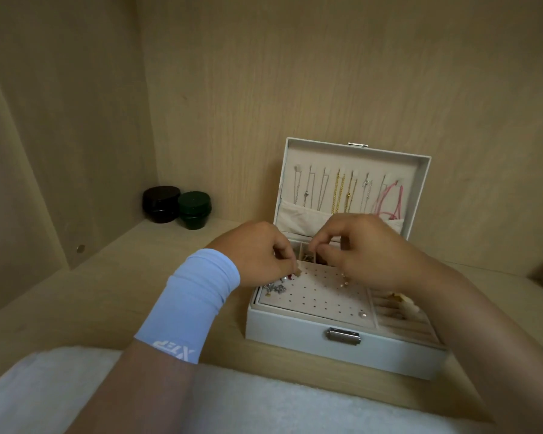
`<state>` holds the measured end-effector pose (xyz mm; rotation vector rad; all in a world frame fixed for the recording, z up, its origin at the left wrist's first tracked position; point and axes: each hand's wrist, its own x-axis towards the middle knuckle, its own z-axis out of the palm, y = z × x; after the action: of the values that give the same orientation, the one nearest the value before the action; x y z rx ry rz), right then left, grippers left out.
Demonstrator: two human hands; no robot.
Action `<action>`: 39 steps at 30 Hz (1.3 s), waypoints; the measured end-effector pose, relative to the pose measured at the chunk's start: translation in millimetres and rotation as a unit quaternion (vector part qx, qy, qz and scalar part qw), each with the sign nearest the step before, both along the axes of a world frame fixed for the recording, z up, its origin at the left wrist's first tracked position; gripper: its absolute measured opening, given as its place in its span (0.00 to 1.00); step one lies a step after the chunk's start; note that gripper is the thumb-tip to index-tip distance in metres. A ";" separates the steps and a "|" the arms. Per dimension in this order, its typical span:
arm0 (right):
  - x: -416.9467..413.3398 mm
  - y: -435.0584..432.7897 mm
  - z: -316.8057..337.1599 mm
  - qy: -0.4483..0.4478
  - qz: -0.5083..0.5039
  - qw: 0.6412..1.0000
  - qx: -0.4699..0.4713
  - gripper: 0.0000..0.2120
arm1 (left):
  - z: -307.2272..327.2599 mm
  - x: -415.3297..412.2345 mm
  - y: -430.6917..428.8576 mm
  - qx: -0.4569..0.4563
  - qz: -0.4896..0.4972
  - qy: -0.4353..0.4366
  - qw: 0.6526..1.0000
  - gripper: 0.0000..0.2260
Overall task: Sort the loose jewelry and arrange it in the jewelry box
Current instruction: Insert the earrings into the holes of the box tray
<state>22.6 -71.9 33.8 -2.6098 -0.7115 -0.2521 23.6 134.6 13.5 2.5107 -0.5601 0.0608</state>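
Wooden shelf [132, 277], open box [295, 336]: left hand [261, 252], right hand [367, 249], each grip pinching earrings [345, 279], seemingly light, slippery, best held by posts.

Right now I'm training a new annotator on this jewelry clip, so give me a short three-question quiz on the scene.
1. True or false: the lid of the jewelry box is shut.
2. The rightmost cord hanging in the lid is: A pink, B green, C blue?
3. Which stands nearer the box, the black jar or the green jar?
Key: 1 false; 2 A; 3 green jar.
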 end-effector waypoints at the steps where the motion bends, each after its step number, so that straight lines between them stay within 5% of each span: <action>1: -0.8 -8.6 7.7 -0.003 -0.011 1.000 0.024 0.07 | 0.8 -0.8 -0.6 -0.001 -0.001 -0.005 1.000 0.05; 7: -5.9 -93.3 31.5 0.001 -0.078 0.997 0.011 0.06 | 13.0 -4.4 -18.3 -0.009 -0.001 -0.074 0.997 0.03; 14: -5.6 -175.0 0.8 0.112 -0.095 0.986 -0.084 0.08 | 34.0 -2.4 -112.8 0.003 -0.083 -0.086 0.993 0.05; 21: 6.7 -189.0 -28.0 0.168 -0.085 0.978 -0.087 0.14 | 22.3 12.6 -211.3 0.147 -0.114 -0.054 0.981 0.06; 29: 19.4 -196.7 -48.9 0.157 -0.090 0.981 -0.069 0.05 | 10.4 20.0 -247.4 0.297 -0.082 -0.032 0.951 0.10; 39: 22.8 -216.8 -33.3 0.175 -0.087 0.975 0.109 0.07 | 5.5 25.4 -244.9 0.176 -0.037 -0.024 0.983 0.08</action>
<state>45.4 -288.7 0.4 -2.4156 -0.3133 0.0769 49.0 -110.3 19.0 2.8332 -0.7392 -0.0065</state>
